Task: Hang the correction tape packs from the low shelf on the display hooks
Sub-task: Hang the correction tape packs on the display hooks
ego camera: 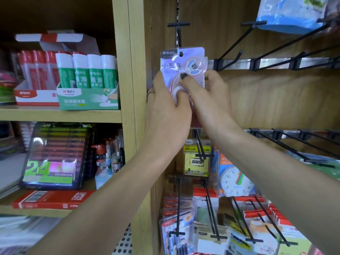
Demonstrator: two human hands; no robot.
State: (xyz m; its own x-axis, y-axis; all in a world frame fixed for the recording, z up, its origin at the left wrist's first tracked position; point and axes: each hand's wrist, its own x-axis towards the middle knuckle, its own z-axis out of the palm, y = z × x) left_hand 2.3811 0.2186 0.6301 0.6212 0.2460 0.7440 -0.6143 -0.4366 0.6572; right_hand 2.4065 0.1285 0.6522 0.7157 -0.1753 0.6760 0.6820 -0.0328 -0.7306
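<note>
Both hands grip one pack by its lower half: left hand w/ thumb on front, right hand pinching the edge. Pack's up near hook, hole unthreaded. Looks light, stiff card w/ slick blister; best held by edges.

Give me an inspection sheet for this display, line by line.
Surface: wooden back panel with metal rails.
Job's things: correction tape pack held up at the hook; hang hole near the hook's stem, whether threaded cannot be told.
Clutter: glue stick box on the left shelf, sticky notes and toy clock hanging below.
Grippers: left hand and right hand both grip the pack.
Cables: nothing seen.
Surroundings: empty hooks to the right.
</note>
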